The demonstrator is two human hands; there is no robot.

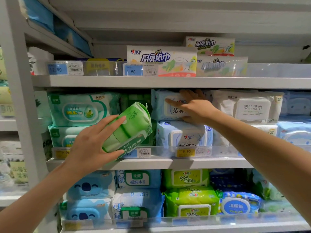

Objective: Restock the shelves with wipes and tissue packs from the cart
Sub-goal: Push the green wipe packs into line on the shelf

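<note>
Wipes: green pack [133, 125] tilted before the middle shelf [168, 163], between teal packs [79, 110] and the blue ones.
Left hand [90, 142]: I grasp the green pack, fingers over it, thumb beneath.
Right hand [193, 106]: released, my straight fingers flat against the upper blue pack [161, 105] on that shelf.

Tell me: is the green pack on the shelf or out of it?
Out: the green pack, tilted, is held by the left hand in front of the middle shelf edge.
</note>
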